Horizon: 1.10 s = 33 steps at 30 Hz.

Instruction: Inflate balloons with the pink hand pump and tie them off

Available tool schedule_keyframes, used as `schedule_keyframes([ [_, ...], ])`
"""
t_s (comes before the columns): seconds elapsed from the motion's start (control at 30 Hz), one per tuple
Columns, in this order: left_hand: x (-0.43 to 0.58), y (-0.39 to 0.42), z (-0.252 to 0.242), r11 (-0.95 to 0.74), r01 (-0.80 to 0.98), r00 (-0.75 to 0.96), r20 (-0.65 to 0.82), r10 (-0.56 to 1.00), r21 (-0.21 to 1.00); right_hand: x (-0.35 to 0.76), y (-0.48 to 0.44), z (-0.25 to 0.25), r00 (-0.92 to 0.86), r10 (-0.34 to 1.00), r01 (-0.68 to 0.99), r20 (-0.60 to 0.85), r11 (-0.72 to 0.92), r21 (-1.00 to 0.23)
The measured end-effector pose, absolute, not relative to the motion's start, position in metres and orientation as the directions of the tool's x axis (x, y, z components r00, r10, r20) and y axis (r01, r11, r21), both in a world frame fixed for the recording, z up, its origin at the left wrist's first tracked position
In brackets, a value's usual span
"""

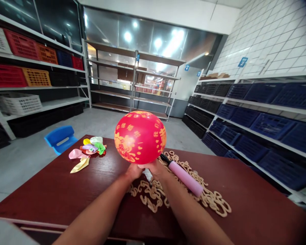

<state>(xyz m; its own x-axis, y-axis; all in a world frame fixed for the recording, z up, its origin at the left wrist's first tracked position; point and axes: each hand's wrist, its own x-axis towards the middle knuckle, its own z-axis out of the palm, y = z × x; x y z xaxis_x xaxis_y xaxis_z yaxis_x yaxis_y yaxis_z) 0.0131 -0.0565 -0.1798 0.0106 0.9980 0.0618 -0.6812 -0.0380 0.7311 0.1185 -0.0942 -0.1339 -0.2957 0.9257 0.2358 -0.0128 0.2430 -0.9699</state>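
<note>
An inflated red balloon [140, 136] with yellow printed characters and patterns rises above the table, held from below. My left hand [134, 171] and my right hand [154, 169] meet at its underside, closed around its neck; the balloon hides most of the fingers. Just right of my hands lies a pink hand pump [186, 178] with a black nozzle. It rests on a heap of beige curly hook-like pieces [216, 202], which also spreads beneath my wrists. Several flat, uninflated balloons [91, 148] in mixed colours lie on the left of the table.
The dark red-brown table [40, 197] fills the foreground. A blue plastic chair [61, 137] stands at its far left edge. Shelves with crates [22, 102] line the left wall, and dark blue bins [272, 122] fill racks on the right. A metal rack [132, 97] stands behind.
</note>
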Motion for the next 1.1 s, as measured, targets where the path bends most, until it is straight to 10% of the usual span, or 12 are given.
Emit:
schedule_keyframes([
  [0.2,0.013,-0.061,-0.171,-0.003,-0.526,0.186,0.119,0.975,0.85,0.12,-0.092,-0.154,-0.215,0.949,-0.155,0.231,0.2,-0.967],
  [0.5,0.01,-0.063,-0.171,-0.114,0.189,0.58,-0.017,0.815,0.975,0.119,-0.089,-0.153,-0.053,0.992,-0.532,0.111,0.066,-0.844],
  [0.7,0.009,-0.073,-0.15,-0.081,-0.142,0.579,0.15,0.801,0.986,0.129,-0.084,-0.15,-0.057,0.996,-0.532,0.074,0.032,-0.846],
  [0.9,0.015,-0.071,-0.149,0.184,-0.346,0.488,0.009,0.873,0.92,0.123,-0.09,-0.149,-0.099,0.986,-0.386,0.135,0.087,-0.918],
  [1.1,-0.003,-0.054,-0.145,0.316,-0.662,0.403,-0.034,0.915,0.68,0.139,-0.095,-0.144,-0.3,0.924,0.195,0.237,0.303,-0.933],
])
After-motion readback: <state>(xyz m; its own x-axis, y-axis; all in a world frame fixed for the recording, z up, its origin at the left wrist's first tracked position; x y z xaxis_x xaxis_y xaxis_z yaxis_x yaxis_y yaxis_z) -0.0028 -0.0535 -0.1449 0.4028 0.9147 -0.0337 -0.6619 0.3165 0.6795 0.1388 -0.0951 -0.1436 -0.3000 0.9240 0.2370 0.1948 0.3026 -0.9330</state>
